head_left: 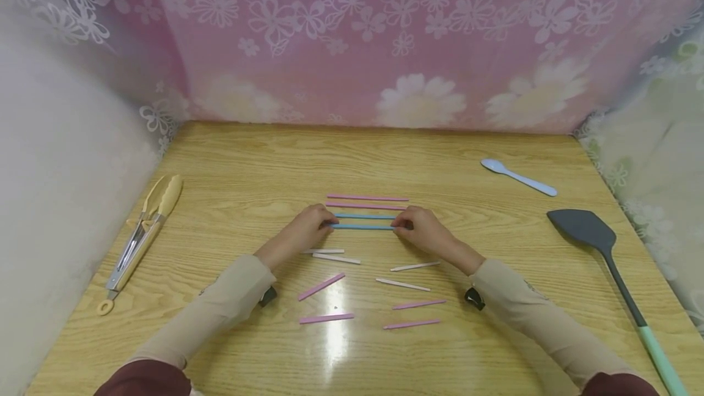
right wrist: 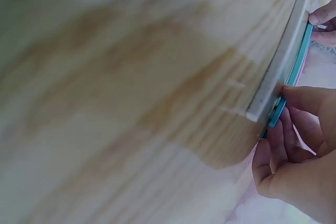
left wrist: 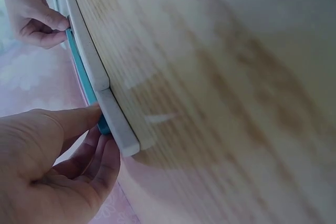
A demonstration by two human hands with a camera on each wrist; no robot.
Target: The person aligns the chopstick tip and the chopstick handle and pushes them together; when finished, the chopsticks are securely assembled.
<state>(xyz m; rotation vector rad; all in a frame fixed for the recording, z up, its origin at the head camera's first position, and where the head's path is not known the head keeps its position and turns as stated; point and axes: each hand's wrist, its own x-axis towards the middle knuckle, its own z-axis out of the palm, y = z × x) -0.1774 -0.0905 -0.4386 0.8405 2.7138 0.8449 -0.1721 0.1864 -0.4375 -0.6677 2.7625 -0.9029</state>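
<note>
Currently L hand [head_left: 310,225] pinches L end of near blue stick [head_left: 363,227]; white sticks [head_left: 337,258] nearside, might scatter if wrist dips. Mid: it + far blue stick [head_left: 365,217] btwn hands, just short of 2 pink sticks [head_left: 367,205]. R hand [head_left: 426,232] pinches R end; uneven release could skew it. Far blue also held? Can't tell.

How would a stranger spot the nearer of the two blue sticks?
On the table, look between the left hand and right hand. Two blue sticks run side by side there. Yours is the near stick, facing the white sticks; its twin faces the pink sticks.
</note>
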